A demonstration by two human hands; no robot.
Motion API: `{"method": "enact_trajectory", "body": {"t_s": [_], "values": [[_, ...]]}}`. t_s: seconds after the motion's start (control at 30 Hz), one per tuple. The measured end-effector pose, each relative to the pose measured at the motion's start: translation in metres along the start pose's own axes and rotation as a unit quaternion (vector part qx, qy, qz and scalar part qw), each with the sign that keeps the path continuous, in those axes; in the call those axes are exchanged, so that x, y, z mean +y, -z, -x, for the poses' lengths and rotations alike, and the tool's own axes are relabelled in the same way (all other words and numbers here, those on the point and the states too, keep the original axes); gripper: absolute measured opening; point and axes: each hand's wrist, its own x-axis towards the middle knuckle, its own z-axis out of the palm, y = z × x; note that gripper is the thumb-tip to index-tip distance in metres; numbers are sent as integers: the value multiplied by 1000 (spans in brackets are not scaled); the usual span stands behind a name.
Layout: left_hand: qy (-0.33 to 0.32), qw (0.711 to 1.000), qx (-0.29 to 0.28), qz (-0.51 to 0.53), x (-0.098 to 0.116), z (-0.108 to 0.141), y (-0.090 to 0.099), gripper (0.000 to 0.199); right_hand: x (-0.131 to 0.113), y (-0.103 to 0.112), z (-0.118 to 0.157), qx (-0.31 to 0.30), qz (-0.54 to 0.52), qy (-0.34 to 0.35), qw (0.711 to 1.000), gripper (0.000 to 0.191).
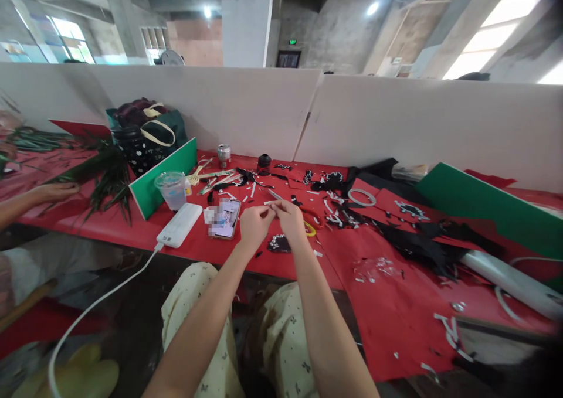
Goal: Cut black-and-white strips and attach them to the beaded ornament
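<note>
Over at the far left of the frame, a co-worker's hand (57, 191) reaches in beside a spray of green strands (109, 178), and behind that, upper left, sits a dark green bag (169, 129). Moving right, a green board (143, 194) leans at a slant, with a clear plastic cup (172, 194) just beside it, then a white power bank (181, 225), its cable (105, 292) looping down the lower left, and a lit phone (229, 219) lying flat. Now the centre, and here's the action: the left hand (255, 228) has thumb and fingertips pinched together, meeting the right hand (288, 217), whose fingertips are closed up too, both on a small white piece (268, 203) too tiny to make out, right in the middle of the frame, above the red tabletop (328, 263). Just below them lies a black patch with white beads (280, 244), and yellow-handled scissors (310, 230) peek out beside the right hand. On to the right: a white ring (361, 197) on the red, crumpled clear plastic (373, 269) below it, then a white tube (512, 282) lying slantwise at the far right.
</note>
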Motion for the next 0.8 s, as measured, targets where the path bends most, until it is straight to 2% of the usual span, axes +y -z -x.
{"method": "enact_trajectory", "body": {"t_s": [0.1, 0.2, 0.33, 0.47, 0.6, 0.8], "values": [[-10, 1000, -4, 3, 1, 0, -3, 36, 0, 0, -1, -1, -51, -18, 999, 21], [-8, 994, 2, 111, 2, 4, -7, 31, -5, 1, 0, 12, -83, -28, 996, 24], [14, 960, 1, 280, 3, 8, -16, 21, -14, 6, 2, 38, -77, -8, 996, 27], [70, 929, -10, 363, 2, 5, -19, 22, -20, 7, 4, 26, -18, 37, 999, 25], [98, 910, 3, 403, 0, 0, -15, 26, -19, 4, 7, -26, 5, 48, 999, 30], [96, 913, -1, 396, 4, 1, -12, 27, -16, 1, 7, 19, -37, 18, 999, 47]]}}
